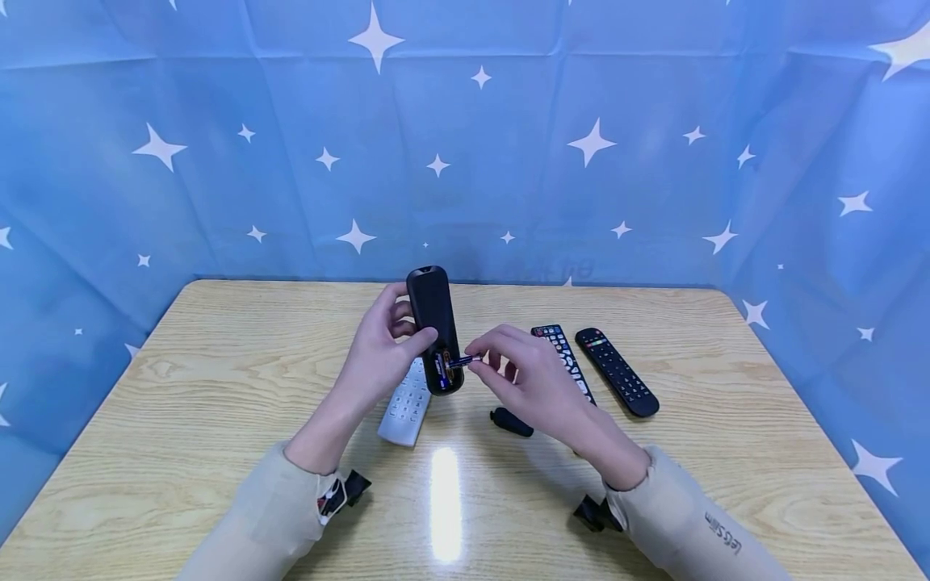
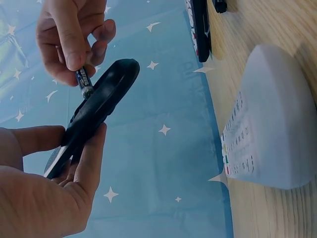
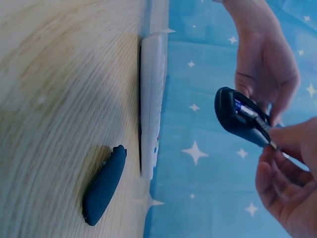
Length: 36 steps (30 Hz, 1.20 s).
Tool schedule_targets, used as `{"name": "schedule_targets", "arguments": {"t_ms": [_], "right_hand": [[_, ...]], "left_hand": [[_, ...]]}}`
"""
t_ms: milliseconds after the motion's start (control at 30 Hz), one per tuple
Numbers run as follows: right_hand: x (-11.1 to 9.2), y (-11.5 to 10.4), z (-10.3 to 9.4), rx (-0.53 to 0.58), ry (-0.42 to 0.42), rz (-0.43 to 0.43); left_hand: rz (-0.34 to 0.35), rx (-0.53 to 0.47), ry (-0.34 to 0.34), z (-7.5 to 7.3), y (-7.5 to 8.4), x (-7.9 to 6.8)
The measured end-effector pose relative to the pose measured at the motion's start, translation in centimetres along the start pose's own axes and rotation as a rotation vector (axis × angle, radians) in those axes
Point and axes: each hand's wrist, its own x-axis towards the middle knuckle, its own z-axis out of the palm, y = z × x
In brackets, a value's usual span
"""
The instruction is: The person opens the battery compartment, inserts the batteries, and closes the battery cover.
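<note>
My left hand [image 1: 381, 343] grips a black remote control [image 1: 433, 311] above the table, its back turned up and its battery compartment uncovered. One battery [image 1: 441, 369] lies in the compartment at the near end. Between thumb and fingertips my right hand [image 1: 534, 375] pinches a second battery [image 1: 465, 361], its far end right at the compartment's side. The left wrist view shows this battery [image 2: 84, 83] slanting down to the remote's surface. On the table below lies the black battery cover [image 3: 105, 186], seen in the right wrist view.
A white remote [image 1: 405, 407] lies under the left hand. To the right, a black remote with large buttons [image 1: 563, 355] is partly covered by the right hand, and another black remote [image 1: 617, 371] lies beyond it. A starry blue cloth [image 1: 465, 194] hangs behind the wooden table [image 1: 240, 363].
</note>
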Motion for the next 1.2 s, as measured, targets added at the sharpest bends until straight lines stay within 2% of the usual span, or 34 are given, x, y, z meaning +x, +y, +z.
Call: {"name": "schedule_targets", "arguments": {"t_ms": [300, 733, 1000, 1200], "right_hand": [[0.27, -0.31, 0.07, -0.017, 0.022, -0.030], [0.65, -0.44, 0.56, -0.023, 0.031, -0.083], [0.57, -0.09, 0.72, 0.043, 0.031, -0.028], [0.42, 0.08, 0.68, 0.177, 0.010, 0.103]], "left_hand": [[0.031, 0.021, -0.032, 0.33, -0.23, -0.08], [0.026, 0.002, -0.045, 0.79, -0.11, -0.04], [0.038, -0.003, -0.063, 0.92, -0.15, -0.13], [0.054, -0.009, -0.076, 1.02, -0.11, -0.23]]}}
